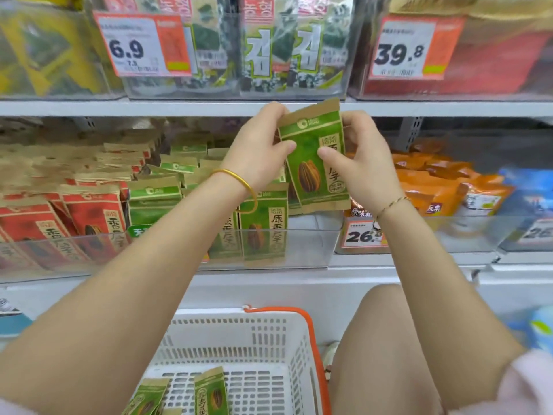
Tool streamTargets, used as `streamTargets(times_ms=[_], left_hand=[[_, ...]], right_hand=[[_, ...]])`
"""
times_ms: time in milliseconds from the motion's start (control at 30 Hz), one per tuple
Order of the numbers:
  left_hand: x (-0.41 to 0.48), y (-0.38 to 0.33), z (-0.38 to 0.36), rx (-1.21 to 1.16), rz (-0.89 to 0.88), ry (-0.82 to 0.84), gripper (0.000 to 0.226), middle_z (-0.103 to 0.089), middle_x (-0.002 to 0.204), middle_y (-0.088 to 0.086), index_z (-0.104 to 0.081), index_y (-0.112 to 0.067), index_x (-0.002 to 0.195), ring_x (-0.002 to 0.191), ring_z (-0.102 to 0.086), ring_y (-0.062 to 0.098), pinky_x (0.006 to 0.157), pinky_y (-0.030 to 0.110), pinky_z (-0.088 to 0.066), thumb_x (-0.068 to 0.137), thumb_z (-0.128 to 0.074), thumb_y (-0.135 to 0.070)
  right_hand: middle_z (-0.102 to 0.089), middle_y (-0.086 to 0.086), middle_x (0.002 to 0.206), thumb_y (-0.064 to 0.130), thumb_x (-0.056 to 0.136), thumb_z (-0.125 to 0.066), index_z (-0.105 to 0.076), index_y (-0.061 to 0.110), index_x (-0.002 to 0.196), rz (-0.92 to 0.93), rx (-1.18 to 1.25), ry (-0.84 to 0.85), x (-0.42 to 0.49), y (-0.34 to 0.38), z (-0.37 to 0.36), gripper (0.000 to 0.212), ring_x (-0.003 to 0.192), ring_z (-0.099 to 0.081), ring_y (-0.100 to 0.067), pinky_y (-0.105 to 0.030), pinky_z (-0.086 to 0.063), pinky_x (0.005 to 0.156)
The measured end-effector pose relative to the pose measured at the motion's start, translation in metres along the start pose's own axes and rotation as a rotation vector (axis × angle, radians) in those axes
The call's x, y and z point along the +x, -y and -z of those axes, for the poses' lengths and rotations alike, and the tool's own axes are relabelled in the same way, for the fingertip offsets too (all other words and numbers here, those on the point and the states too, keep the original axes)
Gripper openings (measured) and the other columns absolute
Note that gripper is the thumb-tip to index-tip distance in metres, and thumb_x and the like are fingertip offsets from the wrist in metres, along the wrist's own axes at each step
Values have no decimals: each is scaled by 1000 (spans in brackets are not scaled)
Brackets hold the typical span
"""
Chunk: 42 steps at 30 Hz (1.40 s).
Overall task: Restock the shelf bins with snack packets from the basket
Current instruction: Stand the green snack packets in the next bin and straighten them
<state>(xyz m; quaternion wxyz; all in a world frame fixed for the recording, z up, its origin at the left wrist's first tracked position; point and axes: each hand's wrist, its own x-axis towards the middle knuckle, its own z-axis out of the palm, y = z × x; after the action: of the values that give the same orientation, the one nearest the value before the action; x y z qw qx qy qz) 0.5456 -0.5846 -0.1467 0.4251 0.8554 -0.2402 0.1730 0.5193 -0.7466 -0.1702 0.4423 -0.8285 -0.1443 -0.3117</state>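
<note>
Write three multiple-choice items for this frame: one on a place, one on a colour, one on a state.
1. Where is the green packet that is being held?
A. up in front of the clear bin of matching packets
B. lying on the floor
C. on the top shelf

2. What colour is the handle of the white basket?
A. blue
B. orange
C. black

3. What are the hands doing?
A. both hang empty
B. only one touches the packet
C. the left hand and the right hand both pinch it

Answers:
1 A, the packet is held upright just above that bin's front wall.
2 B, an orange band runs along the basket's rim.
3 C, a thumb from each side presses on the packet's face.
</note>
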Motion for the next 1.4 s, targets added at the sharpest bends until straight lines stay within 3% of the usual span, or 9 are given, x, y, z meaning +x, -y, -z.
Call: streamTargets(times_ms=[167, 367, 533, 667, 800, 933, 1033, 1233, 1400], left_hand=[[8, 3, 3, -6, 13, -22, 23, -61, 98, 8, -43, -17, 99, 92, -61, 28, 86, 42, -50, 88, -58, -4], [9, 12, 5, 40, -24, 10, 28, -59, 102, 3, -48, -18, 107, 93, -60, 24, 88, 43, -49, 86, -61, -6], [7, 21, -18, 195, 16, 59, 23, -60, 95, 3, -49, -17, 102, 87, -60, 25, 80, 42, -50, 85, -63, -10], [10, 21, -33, 318, 80, 72, 25, -59, 103, 4, -52, -17, 111, 100, -57, 28, 90, 43, -46, 88, -60, -13], [6, 22, -40, 625, 158, 107, 36, -52, 129, 6, -46, -14, 127, 121, -48, 27, 103, 45, -31, 96, -45, -30], [-6, 27, -40, 796, 112, 228, 42, -57, 122, 6, -56, -15, 110, 121, -47, 23, 112, 50, -17, 100, -22, -38], [-8, 29, -39, 853, 99, 276, 48, -56, 127, 4, -55, -17, 115, 123, -46, 22, 114, 50, -13, 100, -16, -40], [-10, 29, -36, 886, 90, 320, 55, -39, 148, 3, -40, -19, 139, 136, -35, 19, 114, 48, -10, 98, -17, -48], [-15, 29, -34, 899, 60, 294, 58, -43, 144, 2, -41, -19, 137, 133, -38, 20, 114, 48, -12, 95, -24, -55]], right_hand=[[-57, 16, 102, 9, 85, -64, -49, 19, 108, 13, 76, 43, 13, -2, -3, 29, 97, -57, -1, -20, -47, 89], [-61, 7, 106, 6, 84, -65, -47, 18, 106, -6, 126, 74, 16, -13, -10, 30, 102, -60, -9, -28, -49, 90], [-56, 11, 108, 6, 80, -70, -45, 18, 117, -66, -11, 63, 13, -28, -12, 46, 98, -57, -6, -21, -49, 82], [-60, 6, 102, 15, 83, -68, -55, 19, 106, -99, -308, 151, 21, -34, -14, 28, 97, -58, -16, -35, -50, 83], [-65, -3, 108, 21, 85, -67, -56, 18, 108, -180, -526, 130, 32, -44, -23, 26, 102, -58, -25, -35, -47, 79], [-64, -5, 112, 22, 86, -66, -58, 21, 111, -154, -688, 186, 42, -58, -36, 27, 109, -54, -28, -36, -44, 82], [-63, -6, 116, 20, 87, -65, -61, 22, 113, -142, -793, 246, 52, -64, -40, 26, 115, -49, -29, -37, -42, 86], [-51, -13, 128, 31, 80, -73, -47, 7, 126, -198, -894, 194, 58, -63, -51, 58, 120, -45, -32, -40, -44, 87], [-59, -13, 117, 31, 91, -59, -63, 10, 109, -172, -857, 266, 61, -61, -42, 29, 117, -45, -32, -38, -42, 87]])
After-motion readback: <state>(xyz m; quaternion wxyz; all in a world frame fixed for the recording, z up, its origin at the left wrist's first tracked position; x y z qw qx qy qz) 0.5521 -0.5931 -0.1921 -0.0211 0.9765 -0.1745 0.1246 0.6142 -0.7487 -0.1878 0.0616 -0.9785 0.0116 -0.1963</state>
